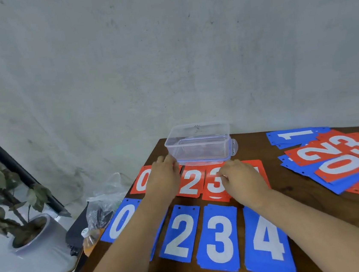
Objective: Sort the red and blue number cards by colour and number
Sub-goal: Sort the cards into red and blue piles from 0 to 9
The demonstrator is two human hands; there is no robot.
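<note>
Two rows of number cards lie on the brown table (316,205). The far row is red: 0 (139,180), 2 (190,182) and 3 (213,184). The near row is blue: 0 (121,220), 2 (180,234), 3 (219,236) and 4 (266,240). My left hand (165,175) lies flat, palm down, between red 0 and red 2, hiding what is under it. My right hand (241,178) covers a red card (256,165), and its curled fingertips pinch the right edge of the top red 3 card.
A clear plastic container (200,147) stands just behind the red row. A loose pile of mixed red and blue cards (333,158) lies at the right, with a blue 1 (294,135) at its back. Left of the table are a plastic bag (105,202), a bottle (89,237) and a potted plant (5,189).
</note>
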